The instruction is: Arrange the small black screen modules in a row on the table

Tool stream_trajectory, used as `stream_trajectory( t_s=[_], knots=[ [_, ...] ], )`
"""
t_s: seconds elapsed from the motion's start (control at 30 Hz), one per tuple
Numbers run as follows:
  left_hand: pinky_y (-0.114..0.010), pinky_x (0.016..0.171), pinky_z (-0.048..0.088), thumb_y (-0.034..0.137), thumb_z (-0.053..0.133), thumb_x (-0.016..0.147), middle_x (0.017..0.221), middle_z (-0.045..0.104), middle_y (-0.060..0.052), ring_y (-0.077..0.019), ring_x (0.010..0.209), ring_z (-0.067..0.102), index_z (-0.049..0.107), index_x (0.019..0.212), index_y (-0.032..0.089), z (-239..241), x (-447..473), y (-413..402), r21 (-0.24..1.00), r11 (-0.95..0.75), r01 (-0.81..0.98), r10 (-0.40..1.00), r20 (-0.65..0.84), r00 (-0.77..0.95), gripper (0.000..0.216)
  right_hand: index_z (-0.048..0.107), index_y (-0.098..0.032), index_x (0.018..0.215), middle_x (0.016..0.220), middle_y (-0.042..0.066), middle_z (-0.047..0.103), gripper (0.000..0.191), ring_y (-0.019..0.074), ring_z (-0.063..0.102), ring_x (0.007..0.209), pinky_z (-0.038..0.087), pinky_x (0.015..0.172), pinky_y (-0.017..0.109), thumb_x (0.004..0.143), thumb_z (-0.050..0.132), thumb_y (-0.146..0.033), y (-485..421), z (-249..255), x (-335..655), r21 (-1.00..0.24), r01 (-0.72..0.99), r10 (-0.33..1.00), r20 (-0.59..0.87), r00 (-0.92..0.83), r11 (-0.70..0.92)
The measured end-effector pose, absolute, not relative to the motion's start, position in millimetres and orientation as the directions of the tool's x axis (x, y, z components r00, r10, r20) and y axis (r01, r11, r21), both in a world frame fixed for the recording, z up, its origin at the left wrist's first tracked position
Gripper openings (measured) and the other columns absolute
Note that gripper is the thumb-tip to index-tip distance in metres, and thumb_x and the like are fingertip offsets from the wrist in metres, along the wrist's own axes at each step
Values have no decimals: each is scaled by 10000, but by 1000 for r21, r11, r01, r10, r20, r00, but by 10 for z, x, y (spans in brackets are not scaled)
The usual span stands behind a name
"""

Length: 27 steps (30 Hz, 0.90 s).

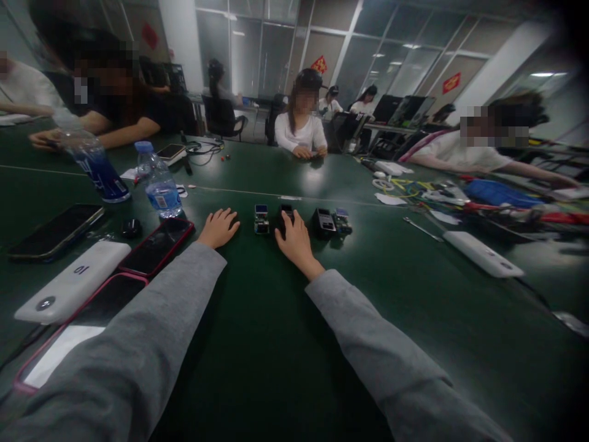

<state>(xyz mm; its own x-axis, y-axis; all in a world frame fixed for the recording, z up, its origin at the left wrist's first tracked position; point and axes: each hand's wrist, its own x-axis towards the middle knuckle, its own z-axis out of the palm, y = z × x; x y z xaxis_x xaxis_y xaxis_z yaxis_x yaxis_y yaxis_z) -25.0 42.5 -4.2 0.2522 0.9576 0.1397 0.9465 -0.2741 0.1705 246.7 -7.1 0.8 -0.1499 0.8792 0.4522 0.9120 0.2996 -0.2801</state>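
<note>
My left hand (219,228) lies flat on the dark green table (285,344) with its fingers stretched out and nothing in it. My right hand (294,238) rests beside it, fingers curled over a small black device (286,212). A small module with a blue top (261,219) sits between the two hands, apart from both. To the right of my right hand stand a black boxy device (324,223) and another small blue-topped module (343,221). Both forearms are in grey sleeves.
At the left lie a red-cased phone (156,247), a white power bank (73,280), a pink-cased phone (73,331), a black phone (57,231) and two water bottles (159,182). A white power bank (483,254) and tangled cables (460,196) lie right. Several people sit around the table.
</note>
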Motion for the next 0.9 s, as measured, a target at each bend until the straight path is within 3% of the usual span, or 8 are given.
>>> stream_trajectory(
  t_s=[0.17, 0.3, 0.47, 0.73, 0.9],
  knots=[
    [-546, 1251, 284, 500, 317, 1091, 1690, 383, -109, -330, 1566, 319, 448, 1588, 214, -57, -243, 431, 160, -270, 949, 957, 151, 247, 588, 328, -108, 1612, 1651, 244, 265, 647, 393, 287, 1523, 360, 1205, 593, 1063, 470, -420, -102, 25, 2578, -278, 894, 818, 556, -148, 350],
    [-545, 1252, 285, 498, 316, 1090, 1688, 386, -112, -336, 1562, 325, 452, 1586, 202, -69, -247, 437, 161, -274, 948, 955, 157, 250, 593, 352, -127, 1596, 1670, 214, 247, 580, 367, 213, 1556, 295, 1232, 610, 1091, 375, -410, -122, 55, 2925, -207, 935, 765, 637, -94, 288],
    [-570, 1239, 300, 505, 324, 1087, 1675, 411, -108, -343, 1550, 349, 462, 1579, 228, -84, -266, 452, 173, -288, 942, 951, 167, 260, 580, 447, -31, 1518, 1580, 279, 395, 556, 403, 331, 1503, 326, 1211, 617, 1064, 398, -348, -135, -86, 3414, -140, 973, 812, 579, -72, 186],
    [-573, 1240, 297, 511, 322, 1084, 1668, 421, -115, -342, 1545, 359, 464, 1575, 218, -100, -292, 467, 170, -298, 939, 947, 178, 268, 589, 438, -75, 1549, 1614, 236, 370, 563, 362, 323, 1519, 357, 1218, 568, 1068, 414, -367, -149, -93, 3387, -111, 941, 824, 524, -217, 319],
    [-570, 1239, 296, 507, 318, 1084, 1666, 418, -133, -341, 1540, 363, 461, 1574, 193, -116, -294, 489, 152, -301, 941, 946, 175, 274, 599, 448, -177, 1557, 1633, 195, 344, 536, 374, 279, 1530, 328, 1194, 640, 1078, 387, -410, -116, 23, 3594, -166, 978, 754, 657, 14, 125]
  ],
)
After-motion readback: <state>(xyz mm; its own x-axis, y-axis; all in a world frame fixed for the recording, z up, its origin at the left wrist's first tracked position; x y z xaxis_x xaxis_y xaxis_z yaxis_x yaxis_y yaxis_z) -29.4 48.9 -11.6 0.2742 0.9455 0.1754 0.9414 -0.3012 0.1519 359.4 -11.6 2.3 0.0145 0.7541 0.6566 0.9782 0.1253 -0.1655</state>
